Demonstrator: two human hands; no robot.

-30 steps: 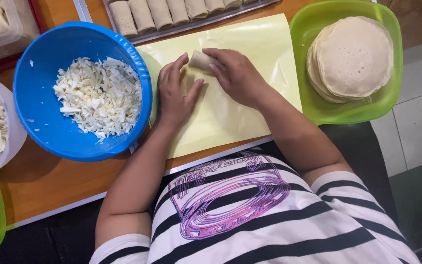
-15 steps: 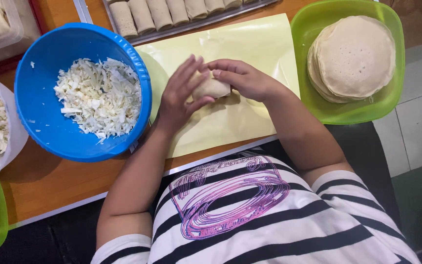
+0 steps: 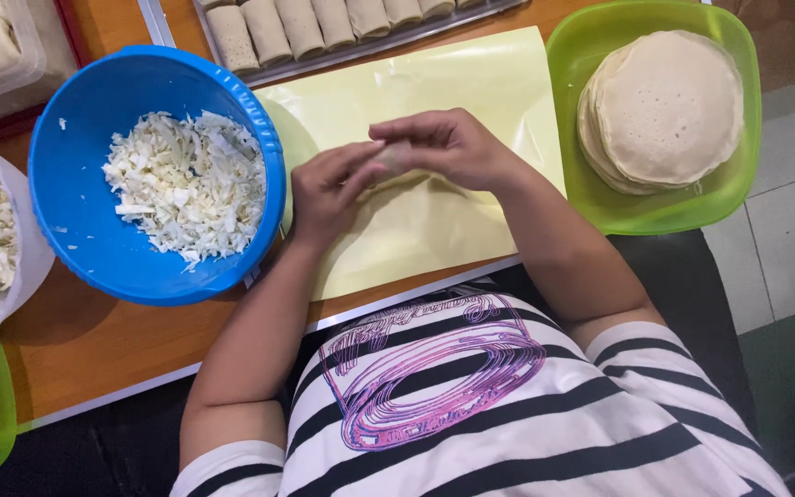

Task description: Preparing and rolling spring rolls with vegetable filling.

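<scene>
Fingers (image 3: 388, 133) of the right hand (image 3: 448, 147) curl over a small pale roll (image 3: 394, 158) and press down on it from the top. The left hand (image 3: 324, 189) has its fingers bent too, and its tips touch the near side of the roll. Both hands hold this one roll between them.

Most of the roll is hidden, so only a small bit shows. It looks soft, smooth and cream-white. Its long side seems to run left to right across the table.

It sits over the middle of one pale yellow sheet (image 3: 471, 83), which lies flat on the wooden table (image 3: 94, 340).

Just left of the sheet is one blue bowl (image 3: 75, 230) with a heap of chopped white cabbage (image 3: 186, 184). Just right of the sheet is one green tray (image 3: 655, 207) with one stack of round flat wrappers (image 3: 664, 106).

At the far edge is a metal tray (image 3: 361, 51) with a row of finished rolls (image 3: 301, 26). Seven show, and the picture edge cuts them off at the top.
</scene>
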